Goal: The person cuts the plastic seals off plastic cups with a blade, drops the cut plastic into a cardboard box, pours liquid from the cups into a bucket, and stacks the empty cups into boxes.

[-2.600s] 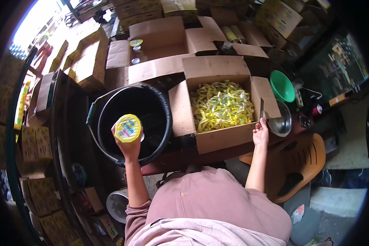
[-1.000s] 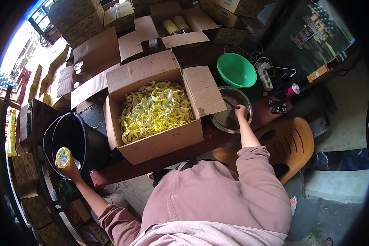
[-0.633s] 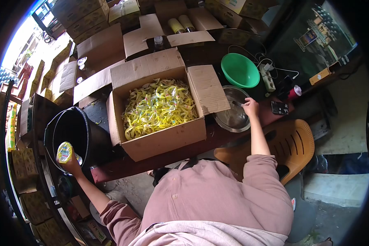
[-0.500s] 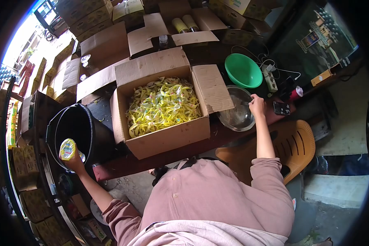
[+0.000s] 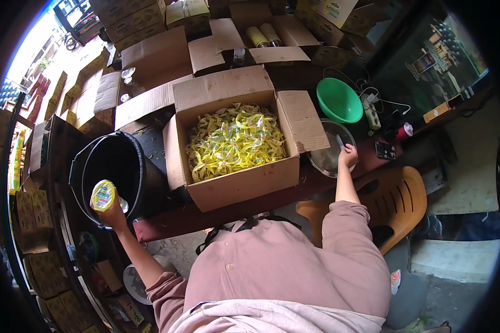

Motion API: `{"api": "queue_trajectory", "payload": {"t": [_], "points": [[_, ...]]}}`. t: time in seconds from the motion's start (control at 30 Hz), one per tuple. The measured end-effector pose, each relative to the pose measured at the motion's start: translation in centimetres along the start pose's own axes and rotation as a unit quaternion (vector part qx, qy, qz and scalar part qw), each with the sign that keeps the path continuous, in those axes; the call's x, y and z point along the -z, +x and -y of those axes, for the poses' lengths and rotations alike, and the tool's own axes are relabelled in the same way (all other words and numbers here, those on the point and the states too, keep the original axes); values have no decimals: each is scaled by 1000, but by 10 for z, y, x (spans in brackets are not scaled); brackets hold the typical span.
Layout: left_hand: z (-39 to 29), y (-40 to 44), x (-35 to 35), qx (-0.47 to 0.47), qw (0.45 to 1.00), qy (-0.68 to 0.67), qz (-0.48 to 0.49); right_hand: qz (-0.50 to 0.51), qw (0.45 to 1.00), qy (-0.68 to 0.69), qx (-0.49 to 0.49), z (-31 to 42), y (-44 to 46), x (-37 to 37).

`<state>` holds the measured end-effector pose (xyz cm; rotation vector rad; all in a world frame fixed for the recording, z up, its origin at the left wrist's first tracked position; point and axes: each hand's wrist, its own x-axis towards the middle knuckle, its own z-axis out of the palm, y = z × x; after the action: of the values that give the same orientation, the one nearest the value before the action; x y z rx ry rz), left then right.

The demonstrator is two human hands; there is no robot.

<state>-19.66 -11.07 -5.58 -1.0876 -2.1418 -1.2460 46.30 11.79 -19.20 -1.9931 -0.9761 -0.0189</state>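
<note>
My left hand (image 5: pixel 114 215) is closed around a plastic cup with a yellow-and-white lemon label on its lid (image 5: pixel 103 195), beside the front rim of a black bucket (image 5: pixel 150 183). A second clear cup shape (image 5: pixel 123 205) shows just past the fingers. Over the right side of a metal bowl (image 5: pixel 323 161), my right hand (image 5: pixel 347 156) grips a thin grey blade-like tool (image 5: pixel 340 141); its exact kind is too small to tell. Between the hands stands an open cardboard box (image 5: pixel 241 191) full of yellow printed plastic strips (image 5: pixel 236 141).
Behind the metal bowl sits a green plastic bowl (image 5: pixel 339 100), near a power strip (image 5: pixel 371 114) with white cables. A phone-like black object (image 5: pixel 385 150) lies by the table edge. An orange chair (image 5: pixel 397 208) stands at right. More open cartons (image 5: pixel 155 55) fill the back.
My right hand has lifted the grey tool into sight above the metal bowl. My left hand still holds the cup, its lid now turned more toward me. The whole view has shifted slightly.
</note>
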Motion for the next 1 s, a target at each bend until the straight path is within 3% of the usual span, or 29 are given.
{"api": "queue_trajectory", "payload": {"t": [0.13, 0.27, 0.3, 0.43, 0.63, 0.8, 0.83, 0.93, 1.0], "points": [[-3, -1, 0, 5, 1000, -14, 4, 80, 996, -23, -13, -9, 4, -12], [4, 0, -2, -11, 1000, 2, 8, 200, 949, -218, 104, -12, 12, -8], [6, 1, -3, -14, 1000, 11, 5, 255, 948, -190, 10, -10, 19, -12], [8, 0, -3, -7, 1000, 11, 17, 284, 915, -286, -9, -5, 24, -11], [5, -1, -4, 19, 1000, 17, 1, 217, 930, -272, 114, 34, 24, 24], [2, -1, -3, 17, 1000, 10, -1, 178, 870, -412, 206, 49, 14, 45], [7, 2, -4, -32, 998, 46, 0, 167, 876, -405, 203, 53, 10, 52], [-3, -1, -3, 1, 1000, -10, -11, 144, 880, -393, 223, 39, 3, 50], [1, -1, -4, 14, 1000, -19, -13, 126, 933, -275, 193, 28, 7, 51]]}}
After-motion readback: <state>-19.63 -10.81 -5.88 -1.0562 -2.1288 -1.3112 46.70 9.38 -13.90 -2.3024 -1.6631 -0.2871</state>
